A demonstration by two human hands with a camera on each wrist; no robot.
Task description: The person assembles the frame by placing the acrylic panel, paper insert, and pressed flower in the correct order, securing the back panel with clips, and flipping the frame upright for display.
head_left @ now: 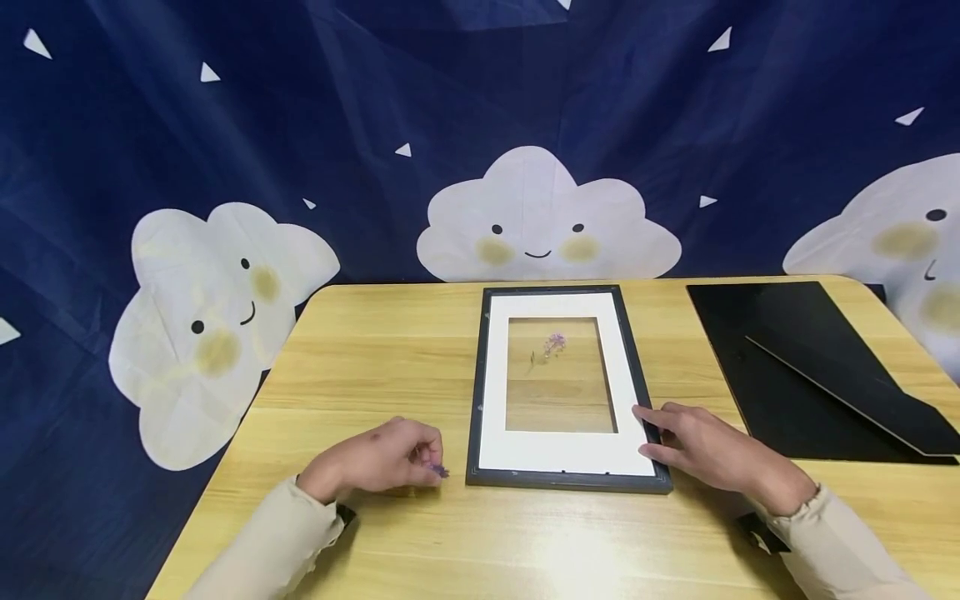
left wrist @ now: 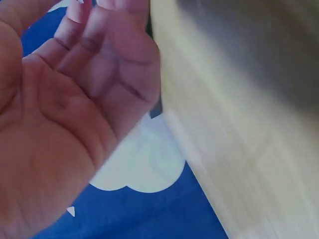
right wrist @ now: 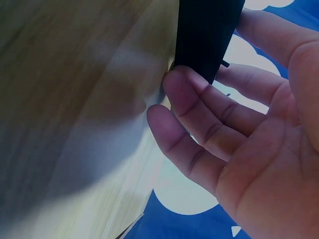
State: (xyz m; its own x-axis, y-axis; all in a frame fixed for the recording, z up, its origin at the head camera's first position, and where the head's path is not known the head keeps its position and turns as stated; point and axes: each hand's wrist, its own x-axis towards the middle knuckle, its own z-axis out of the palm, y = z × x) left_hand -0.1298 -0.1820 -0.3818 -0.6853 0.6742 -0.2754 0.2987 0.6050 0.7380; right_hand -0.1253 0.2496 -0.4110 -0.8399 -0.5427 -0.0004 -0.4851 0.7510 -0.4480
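In the head view, my left hand (head_left: 390, 454) pinches a small purple dried flower (head_left: 438, 472) between thumb and fingertips, just left of the picture frame. In the left wrist view the fingers of that hand (left wrist: 94, 84) are bent and the flower is hidden. The dark picture frame (head_left: 570, 482) lies flat with a white mat (head_left: 555, 452) inside it. A pale purple pressed flower (head_left: 555, 342) with a thin green sprig (head_left: 533, 360) lies in the mat's window. My right hand (head_left: 708, 446) rests loosely spread fingertips on the frame's right edge near the lower corner; the right wrist view shows fingers (right wrist: 192, 107) against its side.
A black backing board (head_left: 780, 325) lies on the table (head_left: 375, 350) at the right, its dark stand flap (head_left: 855, 387) raised at an angle. A blue curtain (head_left: 360, 75) with white clouds hangs behind the table's far edge.
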